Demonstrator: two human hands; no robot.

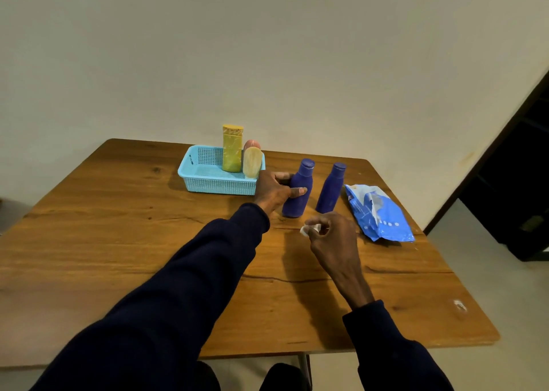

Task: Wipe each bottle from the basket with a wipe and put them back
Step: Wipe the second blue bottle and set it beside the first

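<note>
Centre frame: left hand (pixel 271 191) grips an upright dark blue plastic bottle (pixel 298 196); right hand (pixel 331 237), below it, pinches a crumpled white wipe (pixel 306 230). A light blue perforated basket (pixel 208 181) sits just left, a matching blue bottle (pixel 331 190) right.

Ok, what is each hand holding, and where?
Left hand grips the blue bottle nearer the basket around its middle. Right hand pinches a small wadded white wipe.

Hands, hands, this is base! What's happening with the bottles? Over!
Left hand grips left blue bottle, standing on table. Right hand pinches wipe. Right blue bottle stands close beside.
</note>
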